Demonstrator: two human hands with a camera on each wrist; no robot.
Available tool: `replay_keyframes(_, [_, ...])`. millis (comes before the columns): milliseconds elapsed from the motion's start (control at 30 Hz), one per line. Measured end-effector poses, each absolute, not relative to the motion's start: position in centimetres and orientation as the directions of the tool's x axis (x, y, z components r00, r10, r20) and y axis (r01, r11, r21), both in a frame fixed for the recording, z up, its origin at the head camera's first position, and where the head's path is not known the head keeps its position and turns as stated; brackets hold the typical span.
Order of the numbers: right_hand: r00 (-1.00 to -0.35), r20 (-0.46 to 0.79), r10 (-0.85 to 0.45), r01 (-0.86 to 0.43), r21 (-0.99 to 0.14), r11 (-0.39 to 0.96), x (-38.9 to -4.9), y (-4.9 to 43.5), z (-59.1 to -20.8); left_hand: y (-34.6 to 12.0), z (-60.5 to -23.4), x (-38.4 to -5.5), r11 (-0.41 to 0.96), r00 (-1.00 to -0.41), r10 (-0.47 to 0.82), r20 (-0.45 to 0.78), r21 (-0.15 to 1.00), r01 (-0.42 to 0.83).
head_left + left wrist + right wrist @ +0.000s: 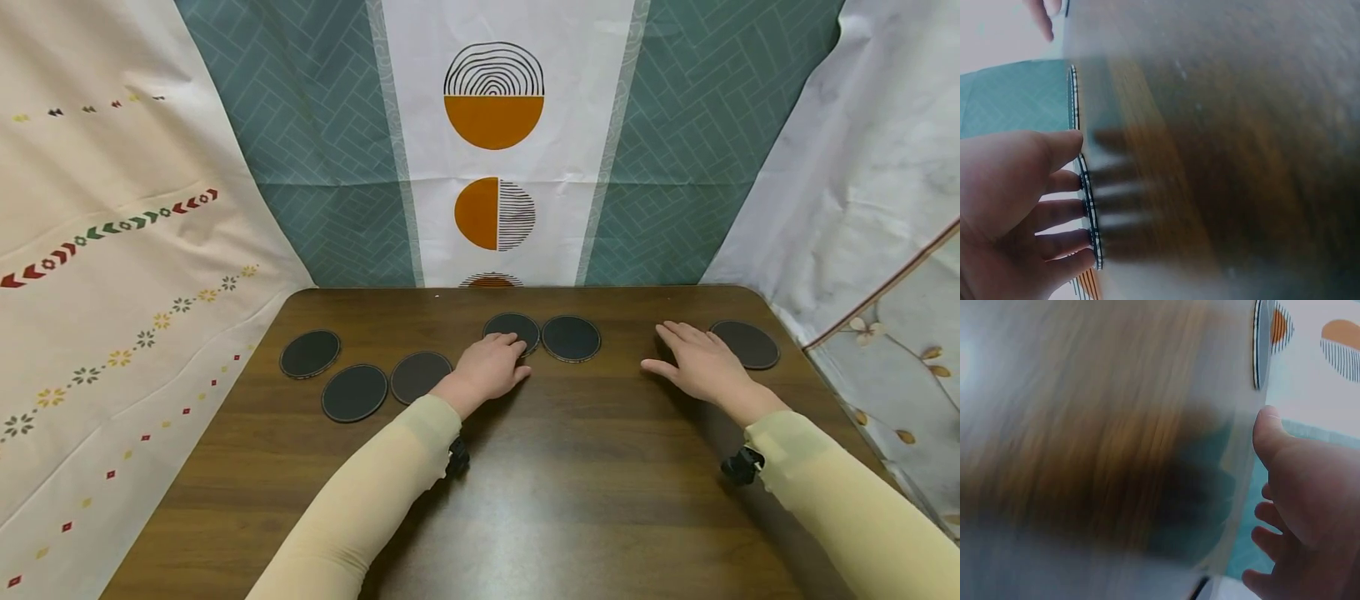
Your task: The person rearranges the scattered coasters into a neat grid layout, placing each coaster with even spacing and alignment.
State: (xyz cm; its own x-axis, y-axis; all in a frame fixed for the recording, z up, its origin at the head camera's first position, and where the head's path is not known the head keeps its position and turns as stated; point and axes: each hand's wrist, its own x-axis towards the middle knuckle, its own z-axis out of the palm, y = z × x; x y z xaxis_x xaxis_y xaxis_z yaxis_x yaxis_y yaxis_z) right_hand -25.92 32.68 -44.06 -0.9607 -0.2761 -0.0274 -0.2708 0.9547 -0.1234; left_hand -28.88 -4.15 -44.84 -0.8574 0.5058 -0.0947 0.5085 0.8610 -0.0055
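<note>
1. The left hand (491, 367) has its fingers reaching out loosely, slightly apart, with the tips on a flat, round, black disc with a light-patterned edge (510, 323). That disc lies at the far middle of the dark brown, wood-grained table (570, 483); the fingers appear to rest on it rather than grasp it.

2. Judging by this contact, handling the disc calls for light, even pressure from several fingertips; one hard fingertip could twist it or tip its edge.

3. Just right of it lies a matching flat, round, black disc (572, 338), its edge next to the first. Any sideways slide should stay slow, since a push to the right would probably knock this neighbour.

4. On the near left, a flat, round, dark grey-black disc (418, 377) sits close to the left wrist. Keeping the wrist raised should avoid dragging it along.

5. The right hand (701, 367) is spread, thumb held away from the fingers, and grips nothing. It is beside the flat, round, dark disc at the far right (752, 344); whether it touches that disc I cannot tell.

6. Keeping the right hand light and level should leave the far-right disc undisturbed while the left hand works.
</note>
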Motion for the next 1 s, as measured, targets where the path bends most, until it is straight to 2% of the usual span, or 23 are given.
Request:
replay_keyframes(767, [-0.987, 0.034, -0.156, -0.158, -0.067, 0.985, -23.6, 42.4, -44.8, -4.3, -44.6, -29.1, 0.858, -0.853, 0.510, -0.109, -0.011, 0.514])
replay_keyframes(1000, [-0.995, -0.024, -0.101, -0.098, -0.103, 0.990, -23.6, 43.9, -45.0, -4.1, -44.3, -29.0, 0.858, -0.852, 0.510, -0.116, 0.003, 0.513])
